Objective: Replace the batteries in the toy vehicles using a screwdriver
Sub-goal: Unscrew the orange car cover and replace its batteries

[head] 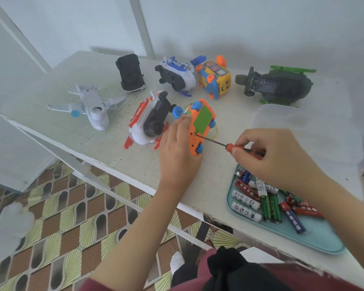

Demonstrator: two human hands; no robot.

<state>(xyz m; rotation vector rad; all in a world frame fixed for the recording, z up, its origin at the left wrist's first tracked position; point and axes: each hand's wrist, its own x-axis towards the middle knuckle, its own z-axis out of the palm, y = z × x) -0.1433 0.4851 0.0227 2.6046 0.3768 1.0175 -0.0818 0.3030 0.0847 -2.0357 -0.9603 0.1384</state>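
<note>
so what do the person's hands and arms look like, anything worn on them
The left hand and right hand are both bare: no gloves, and no ring, watch or bracelet shows. Both forearms are uncovered. A dark red sleeve starts on the left upper arm at the bottom edge of the picture. No sleeve shows on the right arm before it leaves the picture.

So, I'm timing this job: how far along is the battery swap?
Early. No toy shows as finished. In hand: the left hand holds the orange car belly up while the right hand sets the screwdriver at its green cover, which is still on. Left: open it, swap from the batteries in the tray, then six other toys.
</note>
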